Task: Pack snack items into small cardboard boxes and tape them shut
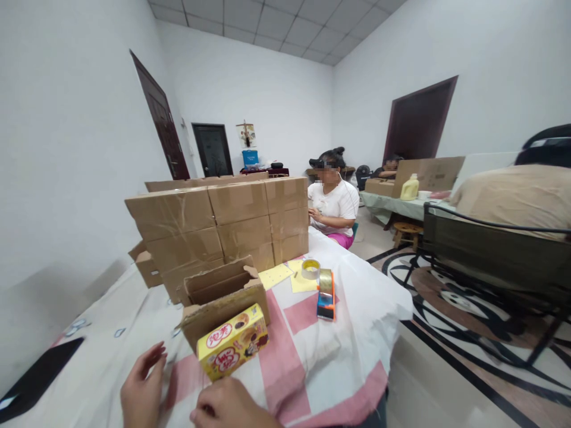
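A yellow snack box (234,342) with red lettering stands on the cloth, leaning close against an open cardboard carton (223,309). My left hand (143,383) hovers to the left of the snack box, fingers loosely bent and apart from the thumb, holding nothing. Just below the box's near edge is my right hand (229,404), its fingers curled in with nothing visible in them; I cannot tell if the knuckles touch the box. The carton's flaps stick up, and its inside shows only in part.
Stacked taped cartons (241,223) form a wall behind the open one. To the right lie a tape dispenser (326,297), a tape roll (311,268) and yellow sheets (274,275). A black flat object (42,374) is at left. Across the table sits a person (334,202).
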`<action>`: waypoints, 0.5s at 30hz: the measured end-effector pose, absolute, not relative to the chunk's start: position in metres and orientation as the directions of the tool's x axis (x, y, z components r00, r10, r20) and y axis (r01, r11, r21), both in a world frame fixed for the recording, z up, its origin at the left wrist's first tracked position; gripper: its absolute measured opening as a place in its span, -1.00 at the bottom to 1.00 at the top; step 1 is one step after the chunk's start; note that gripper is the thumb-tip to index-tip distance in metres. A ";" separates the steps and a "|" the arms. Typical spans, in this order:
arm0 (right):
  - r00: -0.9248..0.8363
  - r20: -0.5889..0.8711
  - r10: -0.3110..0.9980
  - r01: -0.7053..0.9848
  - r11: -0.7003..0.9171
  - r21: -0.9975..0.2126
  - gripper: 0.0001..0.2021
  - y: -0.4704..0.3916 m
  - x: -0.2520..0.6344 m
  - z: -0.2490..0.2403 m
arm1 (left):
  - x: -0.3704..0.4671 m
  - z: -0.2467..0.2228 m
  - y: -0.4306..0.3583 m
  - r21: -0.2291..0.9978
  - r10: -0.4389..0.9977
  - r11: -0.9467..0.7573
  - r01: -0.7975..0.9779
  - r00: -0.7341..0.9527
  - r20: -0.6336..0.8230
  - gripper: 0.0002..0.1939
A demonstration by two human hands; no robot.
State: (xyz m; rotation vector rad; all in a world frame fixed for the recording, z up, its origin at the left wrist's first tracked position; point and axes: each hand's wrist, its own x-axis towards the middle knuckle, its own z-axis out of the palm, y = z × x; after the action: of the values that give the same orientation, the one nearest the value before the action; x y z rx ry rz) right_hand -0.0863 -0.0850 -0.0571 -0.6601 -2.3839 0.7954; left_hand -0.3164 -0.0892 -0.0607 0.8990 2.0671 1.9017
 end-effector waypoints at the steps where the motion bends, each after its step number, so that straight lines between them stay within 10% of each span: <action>1: -0.736 0.343 0.584 0.253 0.706 -0.661 -0.81 -0.086 -0.085 -0.056 | -0.316 -0.062 -0.088 0.945 0.546 -0.010 0.328 -0.790 0.280 -0.47; 6: -0.391 0.719 0.575 0.041 0.791 -0.610 -0.79 -0.079 -0.038 -0.008 | -0.300 -0.050 -0.087 0.666 0.637 -0.219 0.713 -0.413 0.651 -0.30; 10: 0.083 0.672 0.736 0.026 0.672 -0.740 -0.61 -0.015 0.020 0.049 | -0.287 -0.031 -0.085 0.411 0.673 -0.425 0.806 -0.023 0.740 -0.10; 15: -0.295 0.611 0.734 -0.106 0.611 -0.785 -0.56 0.069 0.030 0.061 | -0.282 -0.031 -0.081 0.418 0.716 -0.430 0.800 0.020 0.698 0.07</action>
State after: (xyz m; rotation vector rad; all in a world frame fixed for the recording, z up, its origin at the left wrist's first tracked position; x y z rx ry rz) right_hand 0.0296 0.0692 0.0608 -0.5248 -1.6763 0.9023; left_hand -0.2819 -0.0808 -0.0309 2.3079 1.7215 1.4733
